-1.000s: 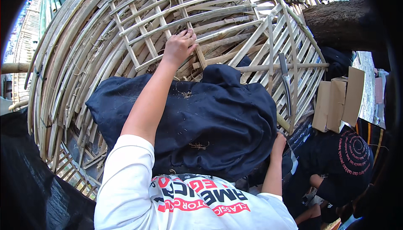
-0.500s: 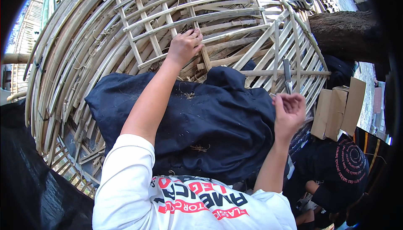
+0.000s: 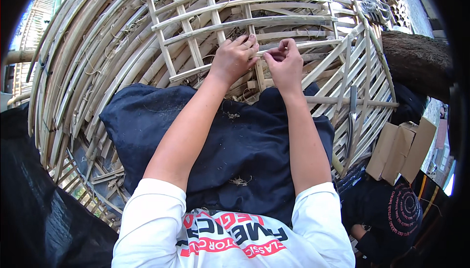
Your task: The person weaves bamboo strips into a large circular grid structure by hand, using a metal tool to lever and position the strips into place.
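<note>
**At upper centre, two-handed work on the slatted lattice [image 3: 218,26]**

I read the step in hand as close fingertip work at one crossing, where the lowest slat [image 3: 313,44] meets a crosspiece [image 3: 260,78]. To my judgement, the next move calls for a steady left hold and small, precise motion on the right.

My left hand [image 3: 236,58] lies over that crossing. Its fingers are partly curled, little open, with the thumb on the slat's near side, and they appear to have hold of it. My right hand [image 3: 286,62] sits just beside it, fingers bent, thumb and forefinger drawn close together at the slat. I cannot tell whether they pinch fully shut or grip something thin.

The lattice spans the upper middle of the frame, over a stack of curved strips [image 3: 105,47]. Dark cloth [image 3: 245,150] covers the centre below, between my forearms, with fibre scraps [image 3: 240,182] on it.
</note>
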`<action>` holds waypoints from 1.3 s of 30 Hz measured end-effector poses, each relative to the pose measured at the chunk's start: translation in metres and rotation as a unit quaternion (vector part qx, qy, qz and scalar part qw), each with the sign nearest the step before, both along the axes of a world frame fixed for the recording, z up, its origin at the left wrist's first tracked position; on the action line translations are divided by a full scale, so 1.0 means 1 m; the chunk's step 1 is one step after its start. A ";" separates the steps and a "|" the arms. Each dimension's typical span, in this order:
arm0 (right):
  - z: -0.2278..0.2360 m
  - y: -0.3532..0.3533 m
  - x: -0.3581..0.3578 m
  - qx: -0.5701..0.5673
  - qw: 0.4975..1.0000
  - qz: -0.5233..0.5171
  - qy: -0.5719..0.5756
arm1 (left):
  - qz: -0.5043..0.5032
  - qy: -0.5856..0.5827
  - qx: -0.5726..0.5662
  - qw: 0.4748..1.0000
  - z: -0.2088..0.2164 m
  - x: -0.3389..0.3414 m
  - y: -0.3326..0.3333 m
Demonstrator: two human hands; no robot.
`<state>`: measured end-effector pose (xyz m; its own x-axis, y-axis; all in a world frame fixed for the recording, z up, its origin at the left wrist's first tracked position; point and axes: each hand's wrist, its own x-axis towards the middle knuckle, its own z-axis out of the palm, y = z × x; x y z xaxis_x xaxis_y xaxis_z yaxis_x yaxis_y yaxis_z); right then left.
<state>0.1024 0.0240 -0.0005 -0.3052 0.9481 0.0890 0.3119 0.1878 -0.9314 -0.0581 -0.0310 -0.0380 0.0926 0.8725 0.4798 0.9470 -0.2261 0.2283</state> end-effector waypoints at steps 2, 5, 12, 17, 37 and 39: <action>0.001 -0.003 -0.005 0.014 1.000 0.007 -0.019 | 0.003 -0.001 -0.002 1.000 0.000 -0.003 -0.002; 0.000 -0.002 -0.006 0.038 0.998 0.011 -0.045 | 0.006 -0.002 -0.001 1.000 0.000 -0.003 -0.002; 0.005 -0.001 -0.006 0.064 0.995 0.021 -0.074 | 0.008 -0.011 -0.011 1.000 0.004 -0.003 0.000; 0.002 -0.002 -0.008 0.072 0.994 0.031 -0.072 | 0.007 -0.041 -0.015 0.999 0.007 0.000 -0.003; 0.009 0.001 -0.007 0.020 0.998 0.031 -0.056 | -0.018 -0.125 0.032 0.991 0.008 0.001 0.004; 0.009 0.002 -0.005 0.021 0.998 0.031 -0.057 | -0.030 -0.131 0.028 0.991 0.006 0.001 0.005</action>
<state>0.0971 0.0260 0.0081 -0.3739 0.9231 0.0897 0.4019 0.2484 -0.8814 -0.0566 -0.0261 -0.0319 0.0087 0.8410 0.5410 0.8414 -0.2985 0.4505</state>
